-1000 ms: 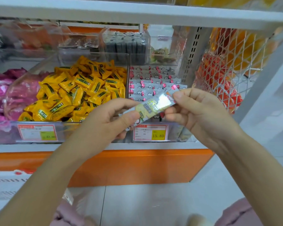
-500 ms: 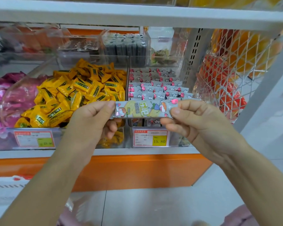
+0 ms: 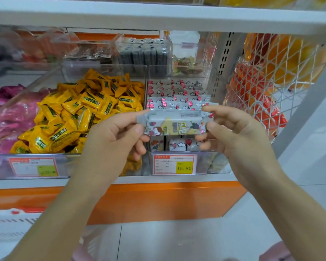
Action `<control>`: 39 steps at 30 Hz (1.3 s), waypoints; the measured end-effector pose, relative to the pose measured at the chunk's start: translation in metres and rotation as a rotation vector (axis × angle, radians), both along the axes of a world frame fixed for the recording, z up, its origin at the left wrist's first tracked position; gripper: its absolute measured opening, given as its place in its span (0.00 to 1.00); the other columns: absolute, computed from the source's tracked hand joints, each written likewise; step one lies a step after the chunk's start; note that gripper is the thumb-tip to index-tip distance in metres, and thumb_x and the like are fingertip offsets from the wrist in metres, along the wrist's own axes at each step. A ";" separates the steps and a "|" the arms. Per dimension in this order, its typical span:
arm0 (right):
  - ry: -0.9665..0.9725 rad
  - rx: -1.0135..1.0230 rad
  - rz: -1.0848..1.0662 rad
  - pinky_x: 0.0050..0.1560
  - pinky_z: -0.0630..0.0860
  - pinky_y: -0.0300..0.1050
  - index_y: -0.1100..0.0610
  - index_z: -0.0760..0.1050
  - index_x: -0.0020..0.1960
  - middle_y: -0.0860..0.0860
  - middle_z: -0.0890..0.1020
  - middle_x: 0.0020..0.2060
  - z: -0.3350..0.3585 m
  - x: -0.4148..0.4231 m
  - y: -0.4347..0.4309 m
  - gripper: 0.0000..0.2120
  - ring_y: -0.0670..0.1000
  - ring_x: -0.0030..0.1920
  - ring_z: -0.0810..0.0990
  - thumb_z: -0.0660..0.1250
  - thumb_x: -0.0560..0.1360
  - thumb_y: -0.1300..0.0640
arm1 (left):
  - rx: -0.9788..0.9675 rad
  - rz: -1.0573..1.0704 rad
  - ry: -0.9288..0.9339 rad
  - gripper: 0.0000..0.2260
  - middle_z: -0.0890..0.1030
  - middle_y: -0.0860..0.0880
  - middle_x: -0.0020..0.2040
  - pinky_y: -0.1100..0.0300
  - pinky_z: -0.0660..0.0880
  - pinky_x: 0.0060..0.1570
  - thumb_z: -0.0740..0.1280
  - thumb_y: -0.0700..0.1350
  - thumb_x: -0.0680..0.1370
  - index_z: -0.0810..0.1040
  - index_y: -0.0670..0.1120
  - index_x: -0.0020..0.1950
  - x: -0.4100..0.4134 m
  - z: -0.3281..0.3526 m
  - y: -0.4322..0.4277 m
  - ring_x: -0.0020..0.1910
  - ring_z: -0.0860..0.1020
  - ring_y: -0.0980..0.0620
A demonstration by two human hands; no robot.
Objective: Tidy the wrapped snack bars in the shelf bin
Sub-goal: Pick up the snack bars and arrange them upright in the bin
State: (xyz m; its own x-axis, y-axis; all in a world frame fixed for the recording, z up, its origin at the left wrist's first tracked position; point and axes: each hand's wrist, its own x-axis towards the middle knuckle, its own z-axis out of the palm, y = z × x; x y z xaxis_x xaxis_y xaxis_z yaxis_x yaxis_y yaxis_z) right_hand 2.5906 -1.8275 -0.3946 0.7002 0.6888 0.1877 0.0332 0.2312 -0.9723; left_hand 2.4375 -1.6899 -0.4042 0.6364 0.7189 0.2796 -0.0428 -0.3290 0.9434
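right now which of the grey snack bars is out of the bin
The bar held level in front of the bin, pinched at its ends by the left hand and right hand. The other bars lie in rows inside it.

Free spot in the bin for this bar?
Likely the front strip under the held bar, between bar rows and price-tag wall: it sits lower. Rows behind are packed; yellow candy bin is heaped.

Snack bar (image 3: 174, 124) glossy printed foil wrapper; bin (image 3: 211, 166) clear smooth plastic; price label (image 3: 173, 165) matt paper; basket (image 3: 262, 76) white wire mesh.
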 end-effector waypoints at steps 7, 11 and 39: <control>-0.064 -0.011 -0.012 0.37 0.79 0.44 0.56 0.76 0.43 0.51 0.81 0.39 -0.003 -0.003 0.004 0.05 0.50 0.32 0.81 0.67 0.74 0.65 | -0.088 -0.057 -0.056 0.18 0.82 0.51 0.46 0.62 0.75 0.36 0.66 0.37 0.72 0.81 0.58 0.54 -0.003 0.004 0.000 0.38 0.81 0.51; -0.138 -0.013 0.011 0.44 0.82 0.44 0.58 0.75 0.47 0.49 0.81 0.43 -0.003 -0.006 0.004 0.13 0.49 0.37 0.83 0.64 0.73 0.74 | -0.101 -0.064 -0.011 0.17 0.81 0.55 0.47 0.61 0.75 0.33 0.67 0.48 0.67 0.79 0.59 0.56 -0.002 0.004 -0.002 0.37 0.80 0.52; -0.491 -0.119 -0.171 0.36 0.66 0.32 0.54 0.77 0.34 0.44 0.76 0.29 -0.002 -0.022 0.006 0.09 0.40 0.32 0.71 0.67 0.73 0.57 | 0.161 0.137 0.020 0.08 0.74 0.43 0.30 0.60 0.72 0.23 0.64 0.52 0.71 0.74 0.49 0.36 0.013 0.007 -0.022 0.25 0.73 0.48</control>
State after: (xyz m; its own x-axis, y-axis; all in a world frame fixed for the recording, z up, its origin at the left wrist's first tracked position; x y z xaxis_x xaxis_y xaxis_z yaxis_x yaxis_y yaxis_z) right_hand 2.5685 -1.8212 -0.3966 0.6535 0.6091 0.4493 0.5187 0.0720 -0.8519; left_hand 2.4501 -1.7116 -0.3971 0.5427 0.7460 0.3860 0.0308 -0.4769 0.8784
